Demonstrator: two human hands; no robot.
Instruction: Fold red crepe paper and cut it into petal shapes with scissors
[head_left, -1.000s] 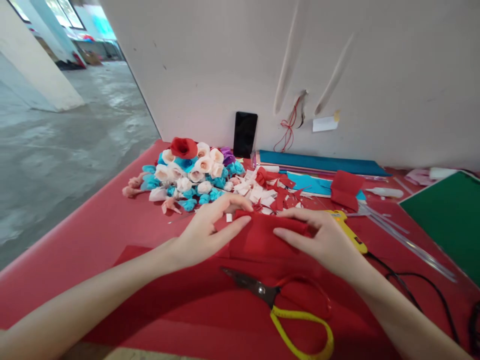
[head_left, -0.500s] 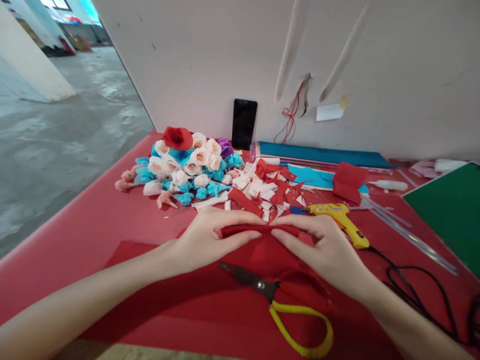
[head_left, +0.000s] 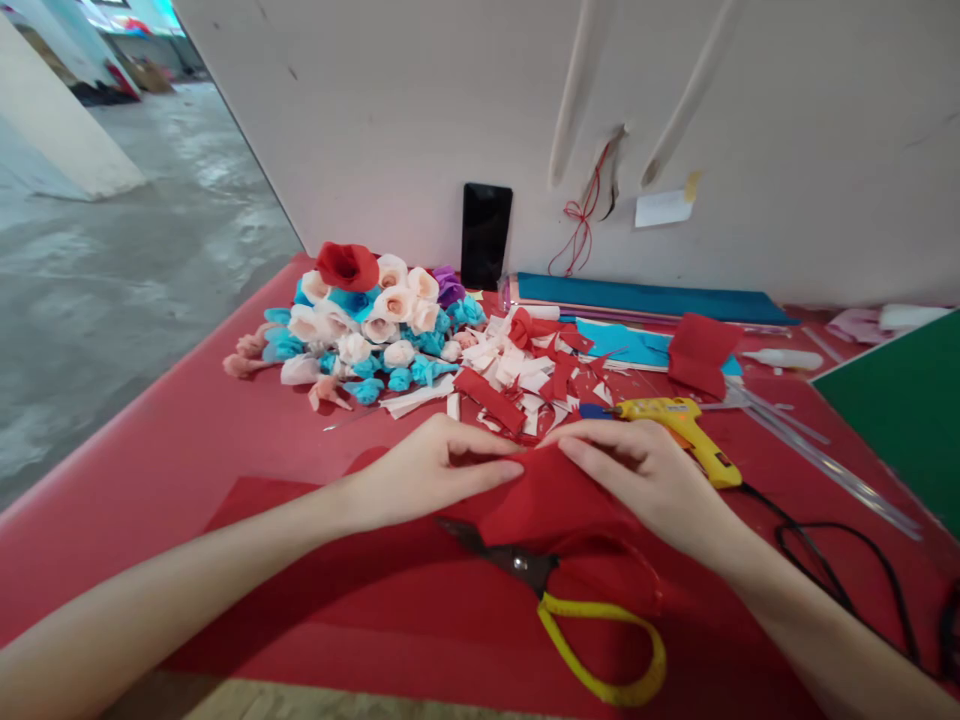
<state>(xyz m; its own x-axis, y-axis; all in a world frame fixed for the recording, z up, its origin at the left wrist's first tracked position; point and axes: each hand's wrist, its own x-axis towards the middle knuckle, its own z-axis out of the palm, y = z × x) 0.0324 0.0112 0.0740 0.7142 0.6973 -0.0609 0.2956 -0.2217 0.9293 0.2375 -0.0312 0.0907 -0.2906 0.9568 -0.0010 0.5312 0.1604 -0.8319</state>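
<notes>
A piece of red crepe paper (head_left: 551, 495) hangs between my two hands, pinched along its far edge. My left hand (head_left: 431, 465) has thumb and fingers closed at the paper's upper left corner. Close beside it, my right hand (head_left: 637, 475) grips the same edge between thumb and fingers. Below the paper lie scissors (head_left: 521, 563) with dark blades and yellow handles; the paper covers part of a blade and one handle loop looks reddish. Under them spreads a larger red sheet (head_left: 337, 600) on the red tabletop.
Paper flowers (head_left: 360, 320) in white, blue, pink and red are heaped at the back left. Paper scraps (head_left: 517, 370) lie behind my hands. A yellow glue gun (head_left: 682, 430) with a black cord rests at right. A phone (head_left: 486, 235) leans on the wall; a green board (head_left: 900, 410) stands far right.
The red paper's near side has dropped open between my hands and now covers part of the scissors' blades. My hands stay close together; the view has shifted slightly.
</notes>
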